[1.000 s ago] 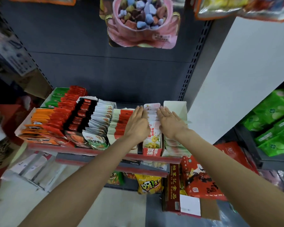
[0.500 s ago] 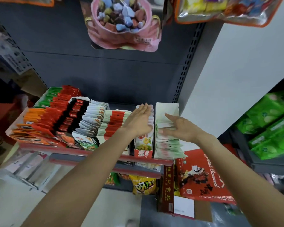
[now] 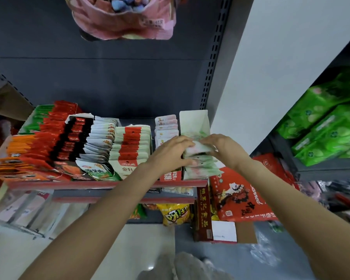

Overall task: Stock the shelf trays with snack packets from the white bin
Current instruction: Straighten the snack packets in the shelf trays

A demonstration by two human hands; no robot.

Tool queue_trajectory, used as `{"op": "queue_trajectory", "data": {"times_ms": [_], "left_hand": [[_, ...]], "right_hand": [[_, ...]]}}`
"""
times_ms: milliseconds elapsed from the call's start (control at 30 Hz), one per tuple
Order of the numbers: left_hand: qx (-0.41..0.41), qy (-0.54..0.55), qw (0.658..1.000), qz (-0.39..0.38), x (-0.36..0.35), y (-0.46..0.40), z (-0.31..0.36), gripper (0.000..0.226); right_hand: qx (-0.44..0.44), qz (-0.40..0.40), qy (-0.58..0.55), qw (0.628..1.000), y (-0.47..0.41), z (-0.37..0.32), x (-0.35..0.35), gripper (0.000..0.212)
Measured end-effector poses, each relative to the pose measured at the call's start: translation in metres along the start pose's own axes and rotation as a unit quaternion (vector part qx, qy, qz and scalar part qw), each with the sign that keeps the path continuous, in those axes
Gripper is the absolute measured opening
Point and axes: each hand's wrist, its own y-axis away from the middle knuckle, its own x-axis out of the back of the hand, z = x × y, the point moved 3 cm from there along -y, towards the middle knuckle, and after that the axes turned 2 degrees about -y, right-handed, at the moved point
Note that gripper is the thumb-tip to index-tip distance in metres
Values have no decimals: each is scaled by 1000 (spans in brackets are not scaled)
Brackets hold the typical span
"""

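While both hands square the row, the left hand [image 3: 171, 151] and right hand [image 3: 223, 147] pinch pale green packets [image 3: 200, 160] in the tray [image 3: 194, 120] at two o'clock.

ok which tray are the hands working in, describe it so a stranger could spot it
Find the red-edged shelf lined with snack trays. Go to its far right end, beside the white wall: the white tray where the left hand and right hand meet. Unlike its packed neighbours, it holds pale green-and-pink packets and its back half is empty.
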Motion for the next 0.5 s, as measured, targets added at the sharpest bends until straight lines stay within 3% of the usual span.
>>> {"op": "queue_trajectory", "data": {"times_ms": [100,200,267,400,500], "left_hand": [[-33,4,995,95,2,11,10,52],[-45,-52,997,28,-9,25,23,87],[-43,-135,990,-2,-20,28,25,92],[6,-125,990,67,-27,27,36,48],[45,-72,987,140,-25,25,46,24]], "right_hand": [[21,32,-10,999,-1,5,-1,32],[39,26,-44,998,-1,10,-2,31],[47,6,-62,997,-1,12,-4,36],[21,12,-171,985,17,27,-9,56],[-51,39,-277,959,36,39,-17,47]]}}
